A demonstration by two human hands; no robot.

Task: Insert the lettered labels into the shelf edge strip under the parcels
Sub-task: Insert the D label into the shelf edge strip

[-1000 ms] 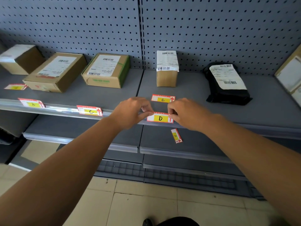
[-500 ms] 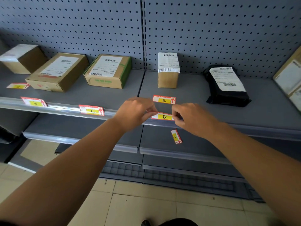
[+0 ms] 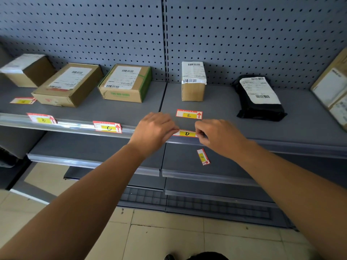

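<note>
Parcel pickup shop, grey pegboard shelving (image 3: 244, 34), labelled parcels (image 3: 124, 82), tiled floor (image 3: 169, 239)

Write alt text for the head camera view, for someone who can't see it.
Both hands, left hand and right hand, pinch the ends of the D label at the edge strip of a grey shelf, below a small upright parcel. Labels B and C sit in the strip; the E label lies loose on the shelf, the F label one shelf down.

Left hand (image 3: 154, 130), right hand (image 3: 217, 136) pinching D label (image 3: 185, 133) at shelf edge strip (image 3: 78, 126)
</note>
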